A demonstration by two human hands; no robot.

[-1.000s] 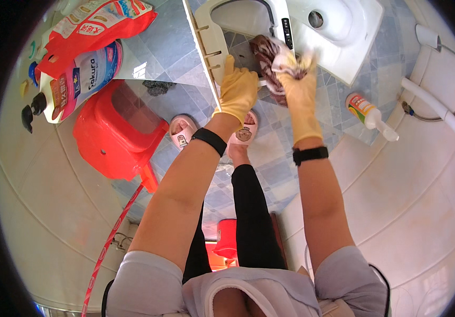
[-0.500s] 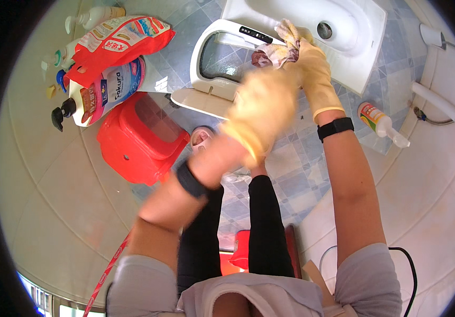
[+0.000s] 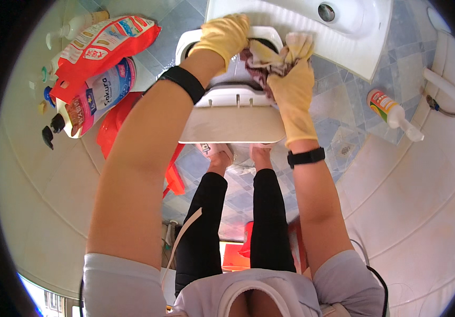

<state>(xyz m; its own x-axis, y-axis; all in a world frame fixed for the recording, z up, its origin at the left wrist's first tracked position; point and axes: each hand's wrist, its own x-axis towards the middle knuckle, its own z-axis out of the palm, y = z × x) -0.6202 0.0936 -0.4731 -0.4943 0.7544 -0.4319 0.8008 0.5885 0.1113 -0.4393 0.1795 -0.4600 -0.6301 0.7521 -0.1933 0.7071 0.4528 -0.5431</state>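
A white rounded frame (image 3: 272, 36) with a hinged flap (image 3: 232, 124), which looks like a bin lid, is held in front of me above the tiled floor. My left hand (image 3: 221, 36), in a yellow rubber glove, is closed over its far left corner; its fingertips are partly hidden. A crumpled, stained cloth (image 3: 264, 62) in white, yellow and maroon is bunched in my right hand (image 3: 295, 95), also gloved, against the frame's right side. The flap hangs toward me over my feet.
A white squat toilet (image 3: 357, 39) lies ahead. On the left are a red-and-white bag (image 3: 108, 45), a pump bottle (image 3: 100, 95), a white bottle (image 3: 82, 25) and a red bin (image 3: 112, 127) partly under my arm. A squeeze bottle (image 3: 388, 108) and a white pipe (image 3: 452, 95) are right.
My left hand has moved up and left, onto the frame's far left corner. The frame has turned to face me squarely. My right hand has come left and down with the cloth.
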